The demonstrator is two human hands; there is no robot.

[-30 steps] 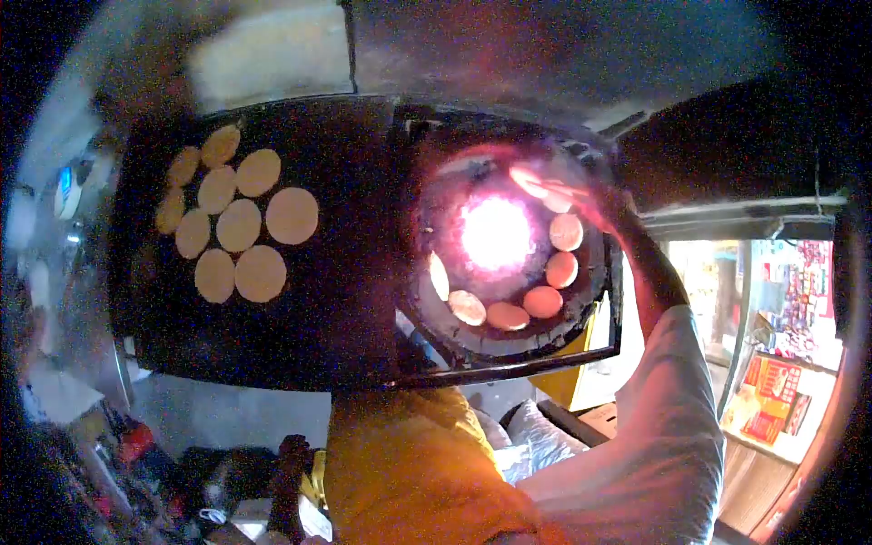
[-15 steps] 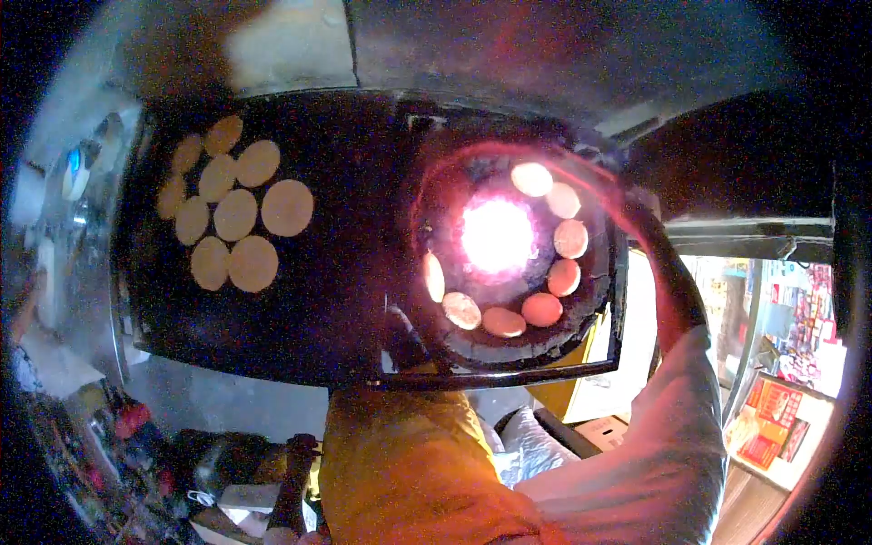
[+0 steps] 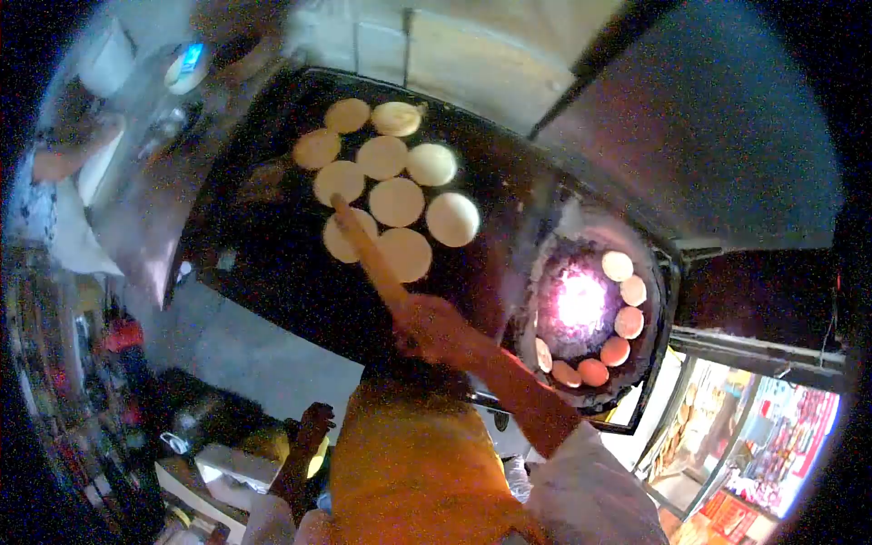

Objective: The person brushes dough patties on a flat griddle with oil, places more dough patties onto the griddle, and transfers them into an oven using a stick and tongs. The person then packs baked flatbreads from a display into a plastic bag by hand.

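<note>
Apparently tending 10 discs with a stick clamped in fingers of right hand (cannot tell for left hand), needing light contact.

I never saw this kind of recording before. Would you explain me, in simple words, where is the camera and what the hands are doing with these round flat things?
There is no machine here: a person works with bare hands. Every picture comes from one camera worn on the person's head, looking forward and down, so the orange clothing at the bottom is on their own body.

The right hand holds a wooden tool, its far end over the flat rounds on a dark surface. To the right, smaller rounds curve around a bright glow.

The left hand is low, beside the body; I cannot tell whether it holds anything. The arm at far left belongs to someone else.
</note>
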